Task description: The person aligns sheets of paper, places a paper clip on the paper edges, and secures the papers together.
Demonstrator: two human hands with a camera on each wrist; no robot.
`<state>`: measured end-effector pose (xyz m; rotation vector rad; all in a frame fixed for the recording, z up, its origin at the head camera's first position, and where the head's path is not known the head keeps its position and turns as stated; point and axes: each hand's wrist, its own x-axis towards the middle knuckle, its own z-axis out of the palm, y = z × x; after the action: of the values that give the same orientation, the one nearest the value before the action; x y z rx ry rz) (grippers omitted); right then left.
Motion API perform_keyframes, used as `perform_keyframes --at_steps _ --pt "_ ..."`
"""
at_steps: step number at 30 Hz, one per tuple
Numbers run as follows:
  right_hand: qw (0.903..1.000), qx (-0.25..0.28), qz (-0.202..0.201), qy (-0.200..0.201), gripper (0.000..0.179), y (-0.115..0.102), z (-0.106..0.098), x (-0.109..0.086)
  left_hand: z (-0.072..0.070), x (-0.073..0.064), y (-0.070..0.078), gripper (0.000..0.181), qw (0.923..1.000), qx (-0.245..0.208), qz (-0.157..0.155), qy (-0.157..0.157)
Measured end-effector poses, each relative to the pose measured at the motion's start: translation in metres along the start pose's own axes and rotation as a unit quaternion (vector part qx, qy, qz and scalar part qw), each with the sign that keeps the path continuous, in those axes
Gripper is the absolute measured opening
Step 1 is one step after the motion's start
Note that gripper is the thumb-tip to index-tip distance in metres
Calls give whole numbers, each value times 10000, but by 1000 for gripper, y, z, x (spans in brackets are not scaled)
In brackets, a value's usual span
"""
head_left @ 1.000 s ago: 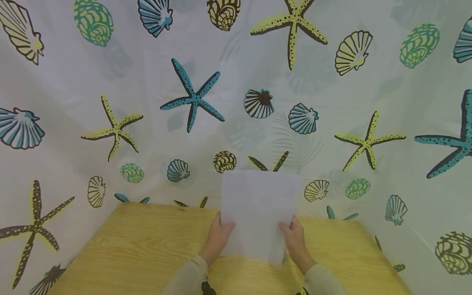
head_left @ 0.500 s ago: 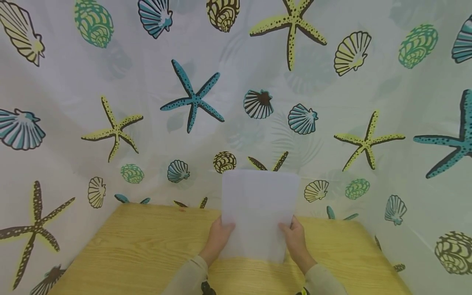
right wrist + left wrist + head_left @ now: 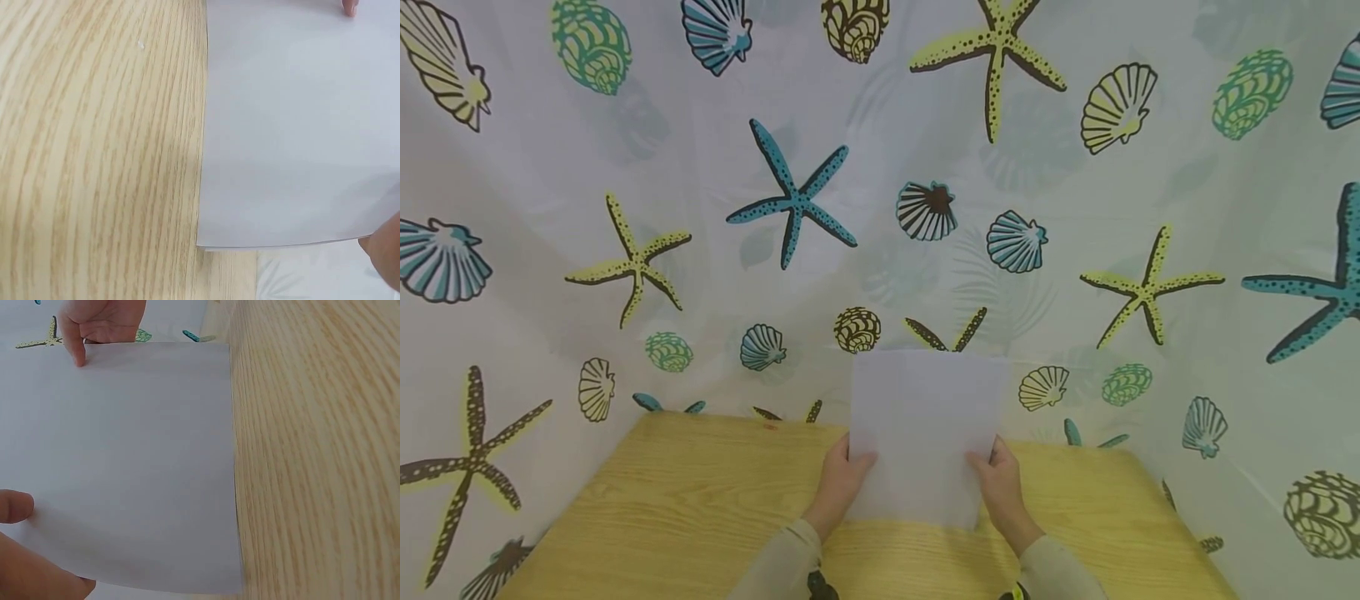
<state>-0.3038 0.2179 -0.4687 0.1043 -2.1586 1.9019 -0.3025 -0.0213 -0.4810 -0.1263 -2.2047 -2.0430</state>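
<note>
1. Beige sleeves (image 3: 781, 562) enter at the bottom of the head view, angled inward.
2. Lower centre, the left hand (image 3: 842, 479) and right hand (image 3: 1001, 483) have their fingers clamped on opposite side edges of the paper (image 3: 925, 425), thumbs in front, the rest behind.
3. The paper is raised between them, just below mid-frame; a doubled edge low in the right wrist view suggests several sheets. Gripping both sides at matching height probably shares the weight and limits bowing.
4. The wood-grained desk (image 3: 700, 492) spans the lower frame. Whether the paper's lower edge touches it cannot be told.
5. Behind, a white seashore-print backdrop (image 3: 880, 125) fills the upper frame.
</note>
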Motion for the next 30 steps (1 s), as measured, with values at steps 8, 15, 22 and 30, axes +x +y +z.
perform_keyframes --at_steps 8,15,22,30 --pt "10000 39 -54 -33 43 -1 0 3 2 1 3 50 9998 56 155 57" --pt "9999 70 -22 -77 40 0 0 2 3 3 -1 51 9995 185 116 213" --pt "9999 -55 75 -105 42 2 1 0 5 1 0 57 9980 512 298 207" --pt "9999 -77 48 -74 39 0 2 -3 4 -3 3 55 9976 520 331 318"
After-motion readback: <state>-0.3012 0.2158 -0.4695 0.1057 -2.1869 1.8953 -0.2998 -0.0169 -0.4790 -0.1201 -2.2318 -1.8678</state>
